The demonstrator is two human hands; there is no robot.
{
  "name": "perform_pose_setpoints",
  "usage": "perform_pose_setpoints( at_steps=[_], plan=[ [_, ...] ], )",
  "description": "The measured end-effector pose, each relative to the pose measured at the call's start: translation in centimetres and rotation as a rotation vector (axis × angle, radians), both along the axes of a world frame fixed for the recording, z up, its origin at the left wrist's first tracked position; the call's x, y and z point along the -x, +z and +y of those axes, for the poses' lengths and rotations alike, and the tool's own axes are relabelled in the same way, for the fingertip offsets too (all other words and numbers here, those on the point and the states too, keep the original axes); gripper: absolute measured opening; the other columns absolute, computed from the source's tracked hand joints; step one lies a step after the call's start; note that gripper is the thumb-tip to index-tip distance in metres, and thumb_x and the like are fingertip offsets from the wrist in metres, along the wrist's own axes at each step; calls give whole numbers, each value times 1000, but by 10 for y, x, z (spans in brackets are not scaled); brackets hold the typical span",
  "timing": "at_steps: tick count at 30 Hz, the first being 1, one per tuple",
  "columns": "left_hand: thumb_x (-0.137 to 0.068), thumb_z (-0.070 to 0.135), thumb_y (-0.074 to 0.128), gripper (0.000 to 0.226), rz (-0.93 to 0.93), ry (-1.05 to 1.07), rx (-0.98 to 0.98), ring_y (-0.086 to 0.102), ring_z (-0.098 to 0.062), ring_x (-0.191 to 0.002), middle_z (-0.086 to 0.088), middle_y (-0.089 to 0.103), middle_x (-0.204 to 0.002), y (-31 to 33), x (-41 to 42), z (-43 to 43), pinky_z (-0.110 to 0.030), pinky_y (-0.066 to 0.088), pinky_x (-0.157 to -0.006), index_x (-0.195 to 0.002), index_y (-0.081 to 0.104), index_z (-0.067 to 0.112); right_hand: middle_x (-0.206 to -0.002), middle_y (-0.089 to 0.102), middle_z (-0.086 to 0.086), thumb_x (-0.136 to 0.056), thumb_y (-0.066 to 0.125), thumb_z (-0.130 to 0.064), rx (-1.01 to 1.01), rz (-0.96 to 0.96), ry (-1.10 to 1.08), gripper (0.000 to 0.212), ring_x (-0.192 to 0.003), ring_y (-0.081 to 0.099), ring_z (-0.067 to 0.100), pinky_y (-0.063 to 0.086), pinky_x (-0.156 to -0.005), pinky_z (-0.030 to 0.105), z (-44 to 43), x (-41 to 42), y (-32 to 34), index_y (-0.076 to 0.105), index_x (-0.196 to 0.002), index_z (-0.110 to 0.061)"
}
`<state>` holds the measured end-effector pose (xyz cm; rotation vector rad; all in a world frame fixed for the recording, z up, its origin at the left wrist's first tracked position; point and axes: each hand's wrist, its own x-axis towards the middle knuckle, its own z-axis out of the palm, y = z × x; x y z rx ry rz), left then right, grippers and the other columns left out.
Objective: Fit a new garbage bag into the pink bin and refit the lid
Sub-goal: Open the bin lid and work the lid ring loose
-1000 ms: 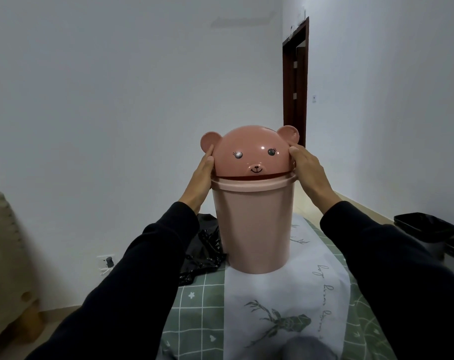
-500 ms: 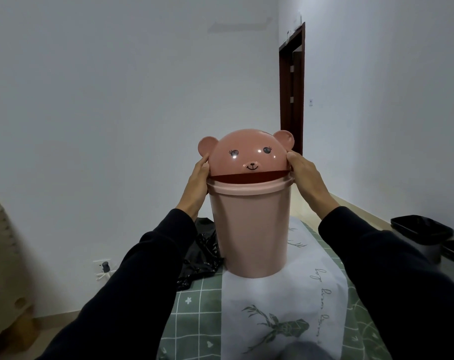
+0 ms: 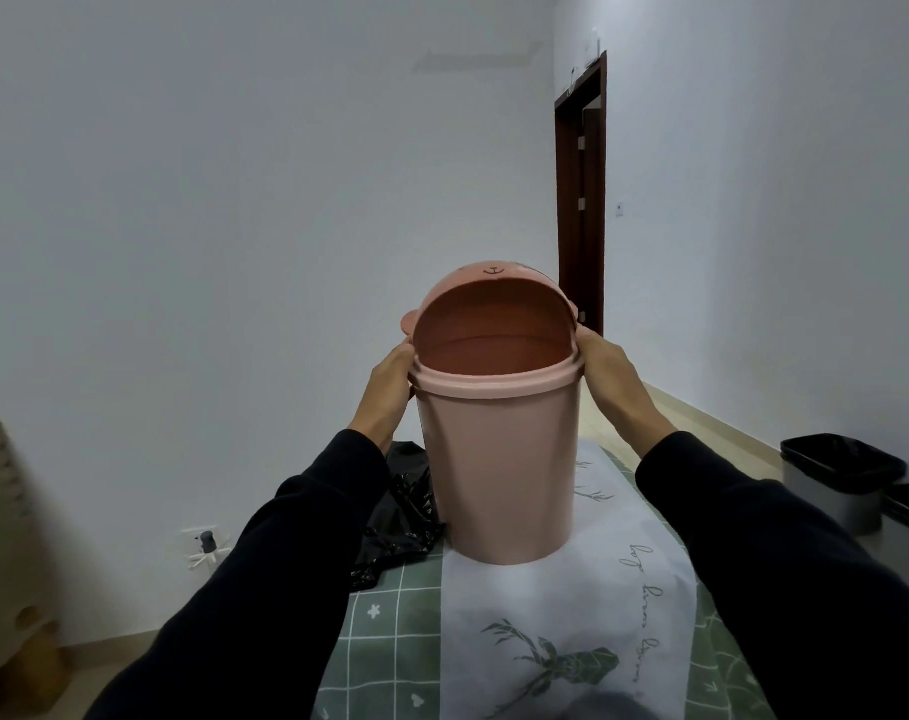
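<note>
- Pink bin (image 3: 499, 470) is seen in the head view standing upright directly below the grip, on a white runner (image 3: 520, 605) laid over a green checked cloth (image 3: 390, 641). Its long axis runs vertically.
- Its lid (image 3: 473, 283) is seated on the rim, midway between the two hands, and is held at opposite sides of its collar.
- The left hand (image 3: 390, 379) is wrapped onto the collar's left edge and the right hand (image 3: 610, 374) onto its right edge. The fingers are curled round the far side, where their tips are hidden.
- Neither hand is nearer. The lid is clasped evenly from both sides, so a lift straight up along the bin's axis is judged to be what the coming move calls for.
- No liner is seen over the rim or inside the opening. A black garbage bag (image 3: 400, 517) is lying crumpled on the cloth below the left hand, just beside the bin's left wall.
- Dark-lined bins (image 3: 842, 475) are seen on the floor, well off to the right of the right hand.
- Compared with the earlier frames, the dome flap is swung back. The bear face, which was turned to the camera, is now turned upward, and the hollow underside is shown. The hands are placed lower, at the collar instead of on the dome's sides.
</note>
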<state>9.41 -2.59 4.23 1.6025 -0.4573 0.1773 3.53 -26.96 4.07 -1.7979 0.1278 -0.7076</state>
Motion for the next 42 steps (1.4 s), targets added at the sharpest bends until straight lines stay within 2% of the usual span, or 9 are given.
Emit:
perform_pose_setpoints(
  at_steps=[4,11,15,18,28,33,35,39,42],
  plan=[
    [-99,19,35,49,-32,-13,-25,60,-2,-90,16,71,-97,-3,-3,-1,-26,50,-86,-96,73,50,-120,66,-2,-104,29,-32,73,-31,10,45,-108,56,17,41,-82,29,0,1,-3,64,-132,-30],
    [-101,18,34,52,-63,-14,-21,64,13,-82,27,73,-90,-5,-5,-1,-15,52,-79,-99,69,56,-130,61,1,-107,28,-28,102,-36,6,46,-120,54,20,37,-92,29,2,2,-3,53,-146,-30],
    [-102,16,32,46,-76,4,-25,65,10,-88,24,73,-97,-7,-10,-1,-21,51,-88,-119,65,42,-130,61,4,-107,29,-28,108,-33,-2,46,-119,54,22,39,-94,32,3,2,-2,53,-146,-29],
    [-104,17,31,44,-79,9,-35,65,8,-97,19,71,-112,-8,-11,1,-21,49,-89,-136,60,28,-137,60,2,-107,29,-27,114,-34,8,47,-125,53,20,40,-109,37,2,5,-2,50,-149,-30],
    [-105,18,31,41,-78,12,-45,66,11,-96,25,71,-106,-7,-8,3,-20,50,-89,-122,62,40,-143,56,5,-108,27,-28,118,-23,30,46,-131,50,22,38,-115,43,5,9,-2,51,-147,-24],
    [-105,19,32,41,-65,14,-44,65,5,-101,16,71,-115,-7,-11,2,-23,49,-93,-128,64,30,-153,49,2,-108,26,-29,129,1,39,48,-141,43,21,31,-121,44,3,8,-2,46,-151,-17],
    [-105,19,33,41,-55,23,-44,66,2,-102,18,72,-112,-7,-11,2,-23,50,-91,-121,66,35,-146,53,0,-108,26,-28,141,1,39,45,-136,45,20,32,-119,40,2,8,-2,52,-142,-14],
    [-104,19,32,44,-53,23,-58,57,-12,-125,4,62,-137,-6,-11,2,-33,45,-108,-141,56,20,-139,58,9,-107,27,-29,147,-13,32,45,-128,52,25,39,-110,39,4,8,-2,58,-134,-12],
    [-104,18,32,42,-75,29,-66,63,0,-110,12,70,-120,-5,-6,2,-29,49,-100,-129,65,28,-119,64,11,-107,27,-26,164,-43,32,40,-108,58,26,45,-94,39,4,10,-1,64,-116,-14]
  ],
)
